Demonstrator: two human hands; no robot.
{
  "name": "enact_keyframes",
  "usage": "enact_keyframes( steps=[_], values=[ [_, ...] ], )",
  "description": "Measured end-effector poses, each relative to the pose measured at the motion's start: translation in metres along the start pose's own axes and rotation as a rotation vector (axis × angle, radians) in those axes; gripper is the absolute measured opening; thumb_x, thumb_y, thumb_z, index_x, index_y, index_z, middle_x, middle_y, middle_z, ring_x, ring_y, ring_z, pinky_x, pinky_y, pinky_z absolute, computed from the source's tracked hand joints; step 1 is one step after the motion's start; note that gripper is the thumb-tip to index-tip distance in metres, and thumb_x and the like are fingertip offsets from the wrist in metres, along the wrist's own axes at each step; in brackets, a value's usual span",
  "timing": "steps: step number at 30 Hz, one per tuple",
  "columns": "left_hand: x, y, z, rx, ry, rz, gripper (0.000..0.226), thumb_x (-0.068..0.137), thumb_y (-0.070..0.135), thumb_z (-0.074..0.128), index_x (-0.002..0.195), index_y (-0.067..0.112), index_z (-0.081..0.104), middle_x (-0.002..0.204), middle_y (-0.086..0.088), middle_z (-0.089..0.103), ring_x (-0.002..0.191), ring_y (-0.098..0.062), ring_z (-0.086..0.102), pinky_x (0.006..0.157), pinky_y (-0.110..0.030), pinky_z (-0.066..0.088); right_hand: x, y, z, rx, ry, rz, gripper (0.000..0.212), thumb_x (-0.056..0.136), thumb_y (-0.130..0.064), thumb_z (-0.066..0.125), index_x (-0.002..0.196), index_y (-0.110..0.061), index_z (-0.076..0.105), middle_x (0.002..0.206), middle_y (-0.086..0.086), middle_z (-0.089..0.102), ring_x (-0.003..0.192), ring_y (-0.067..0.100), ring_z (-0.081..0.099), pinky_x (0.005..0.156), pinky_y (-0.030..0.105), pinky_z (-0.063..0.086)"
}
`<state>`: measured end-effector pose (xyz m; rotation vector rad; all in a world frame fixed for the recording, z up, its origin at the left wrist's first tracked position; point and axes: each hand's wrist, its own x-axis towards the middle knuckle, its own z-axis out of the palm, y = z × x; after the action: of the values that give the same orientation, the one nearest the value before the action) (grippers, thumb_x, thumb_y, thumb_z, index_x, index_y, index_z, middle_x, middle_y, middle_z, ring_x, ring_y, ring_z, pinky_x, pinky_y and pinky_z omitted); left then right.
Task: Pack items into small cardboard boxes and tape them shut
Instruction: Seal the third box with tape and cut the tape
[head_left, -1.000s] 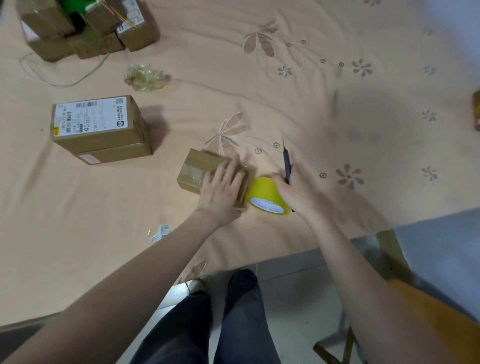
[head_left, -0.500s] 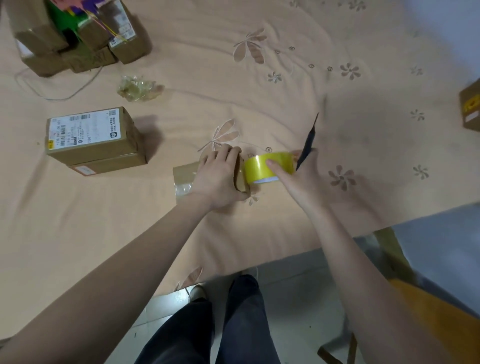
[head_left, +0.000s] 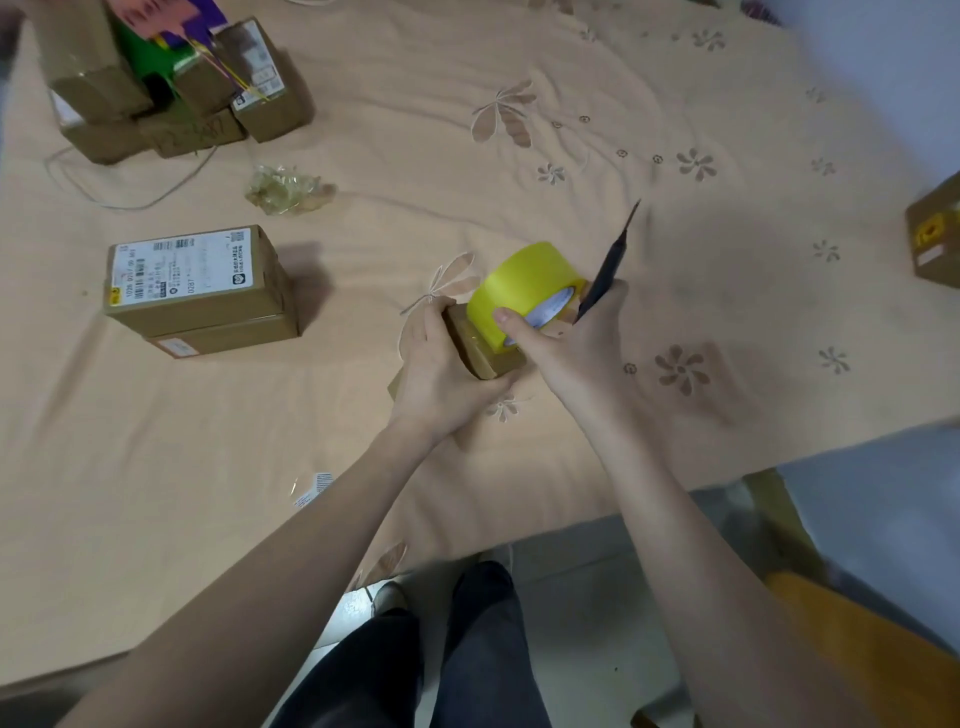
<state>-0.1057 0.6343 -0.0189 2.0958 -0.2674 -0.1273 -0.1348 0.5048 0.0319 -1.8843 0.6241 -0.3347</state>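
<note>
While the person stands at the edge of a bed covered in a peach sheet with flower shapes, both hands work on one small cardboard box. This small box is near the middle of the bed, close to the person. The left hand curls round the small box from its left side and holds it up off the sheet, tilted. The right hand holds a yellow roll of tape, with the thumb pressed on the roll's outside. The roll touches the top of the small box. The same hand also grips a thin dark cutter, which points up and away from the small box.

To the left of the small box, well apart, sit two flat boxes in a stack; the top one has a white label. Farther away than that stack lies a crumpled bit of clear wrap. A pile of brown boxes sits far off to the upper left of the small box, with something green in it. Another box sits far to the right, cut off by the edge.
</note>
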Motion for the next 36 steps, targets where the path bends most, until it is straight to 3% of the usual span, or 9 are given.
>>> enact_keyframes(
  steps=[6, 10, 14, 19, 23, 27, 31, 34, 36],
  values=[
    [0.008, -0.002, 0.0, -0.087, 0.123, -0.006, 0.082, 0.056, 0.034, 0.084, 0.12, 0.007, 0.04, 0.111, -0.001, 0.045, 0.104, -0.022, 0.05, 0.088, -0.043, 0.046, 0.002, -0.01, 0.015, -0.084, 0.002, -0.194, 0.071, 0.061, -0.03, 0.088, 0.1, -0.014, 0.031, 0.091, -0.015, 0.035, 0.085, -0.002, 0.04, 0.07, 0.01, 0.036],
    [0.013, -0.005, -0.003, -0.141, 0.171, 0.022, 0.081, 0.054, 0.045, 0.08, 0.115, 0.011, 0.039, 0.108, 0.003, 0.044, 0.098, -0.019, 0.053, 0.082, -0.038, 0.049, 0.01, -0.013, 0.02, -0.168, 0.025, -0.308, 0.072, 0.061, -0.028, 0.088, 0.108, -0.005, 0.038, 0.103, -0.001, 0.035, 0.097, 0.014, 0.044, 0.075, 0.015, 0.033],
    [0.011, -0.014, -0.003, -0.199, 0.157, -0.016, 0.083, 0.052, 0.051, 0.078, 0.116, 0.019, 0.036, 0.112, 0.002, 0.044, 0.099, -0.014, 0.054, 0.08, -0.031, 0.05, 0.016, -0.01, 0.025, -0.214, -0.026, -0.293, 0.073, 0.06, -0.031, 0.087, 0.1, -0.016, 0.027, 0.103, 0.0, 0.035, 0.097, 0.018, 0.045, 0.074, 0.018, 0.032],
    [0.01, -0.025, -0.008, -0.128, 0.099, 0.098, 0.097, 0.062, 0.037, 0.083, 0.141, 0.014, 0.031, 0.119, 0.002, 0.034, 0.108, -0.005, 0.045, 0.088, -0.012, 0.042, 0.014, -0.009, 0.027, -0.232, -0.021, -0.335, 0.073, 0.059, -0.032, 0.087, 0.106, -0.008, 0.037, 0.102, -0.001, 0.032, 0.095, 0.016, 0.042, 0.077, 0.02, 0.033],
    [0.004, -0.03, -0.016, -0.101, 0.026, 0.178, 0.075, 0.07, 0.031, 0.079, 0.133, 0.01, 0.042, 0.123, -0.002, 0.034, 0.117, 0.0, 0.038, 0.091, -0.007, 0.036, 0.01, -0.008, 0.025, -0.231, -0.024, -0.368, 0.075, 0.059, -0.029, 0.088, 0.109, -0.001, 0.04, 0.101, 0.0, 0.03, 0.095, 0.016, 0.04, 0.079, 0.019, 0.032],
    [0.002, -0.035, -0.031, -0.107, -0.064, 0.199, 0.053, 0.09, 0.038, 0.051, 0.132, 0.008, 0.041, 0.13, -0.005, 0.035, 0.124, -0.002, 0.034, 0.101, -0.008, 0.027, 0.008, -0.01, 0.026, -0.226, -0.041, -0.378, 0.076, 0.058, -0.029, 0.088, 0.11, 0.0, 0.04, 0.101, 0.001, 0.031, 0.096, 0.018, 0.041, 0.075, 0.017, 0.029],
    [0.004, -0.035, -0.033, -0.12, -0.015, 0.145, 0.03, 0.101, 0.017, 0.037, 0.127, 0.003, 0.045, 0.127, -0.013, 0.042, 0.117, 0.003, 0.035, 0.105, -0.014, 0.027, 0.003, -0.012, 0.026, -0.216, -0.038, -0.389, 0.075, 0.058, -0.031, 0.089, 0.103, -0.012, 0.033, 0.101, 0.001, 0.031, 0.095, 0.017, 0.04, 0.075, 0.02, 0.032],
    [0.005, -0.033, -0.029, -0.164, 0.029, 0.093, 0.025, 0.1, 0.011, 0.04, 0.123, 0.003, 0.049, 0.122, -0.014, 0.044, 0.111, 0.002, 0.038, 0.103, -0.016, 0.032, 0.001, -0.013, 0.026, -0.226, -0.038, -0.404, 0.077, 0.058, -0.03, 0.089, 0.11, 0.0, 0.04, 0.101, 0.002, 0.03, 0.096, 0.022, 0.043, 0.076, 0.028, 0.04],
    [0.005, -0.031, -0.027, -0.218, 0.061, 0.05, 0.022, 0.099, 0.009, 0.043, 0.12, 0.004, 0.051, 0.118, -0.011, 0.043, 0.102, 0.014, 0.041, 0.093, -0.006, 0.032, 0.001, -0.013, 0.027, -0.251, -0.041, -0.416, 0.081, 0.058, -0.03, 0.089, 0.113, 0.005, 0.04, 0.101, 0.003, 0.03, 0.099, 0.026, 0.045, 0.076, 0.027, 0.039]
  ],
)
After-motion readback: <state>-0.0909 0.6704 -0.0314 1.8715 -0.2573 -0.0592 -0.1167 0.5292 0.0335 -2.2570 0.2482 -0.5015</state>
